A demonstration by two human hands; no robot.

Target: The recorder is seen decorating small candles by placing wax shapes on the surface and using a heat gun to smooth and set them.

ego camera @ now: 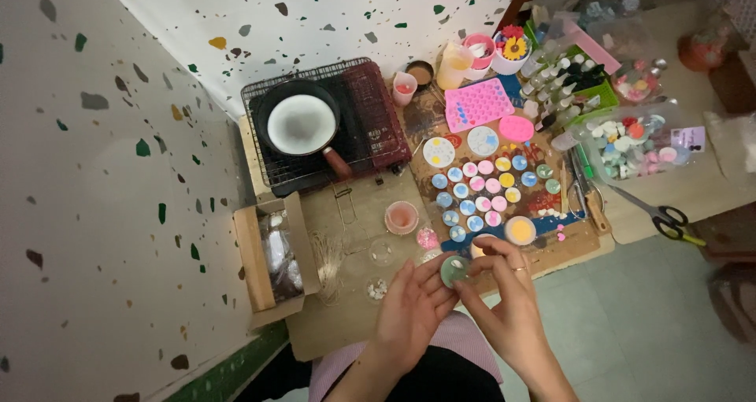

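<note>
Currently, both hands work over the near edge of a low craft table.
Left hand (409, 311): palm up and half open, fingers curled under a small round green disc (455, 270); the cupped hold supports the disc from below so its face stays level and exposed.
Right hand (508, 296): fingers bent, thumb and forefinger pinched at the top of the disc; whether they grip something tiny there cannot be told. A ring shows on one finger.
Green disc: held between both hands, above the table's front edge, just in front of the rows of small discs.
Small discs (482, 188): round pieces in blue, pink, yellow and white, set in rows on the cork board (579, 240), spaced apart so none touch.
Pink mould (479, 103): studded tray lying flat behind the rows.
Black pan (302, 122): holds a pale white filling; sits on a wire rack (378, 111) at the back left, well apart from the hands.
Pink cup (402, 217): near the left hand, upright.
Cardboard box (272, 260): open, at the table's left edge.
Scissors (665, 217): lying at the right, well apart.
</note>
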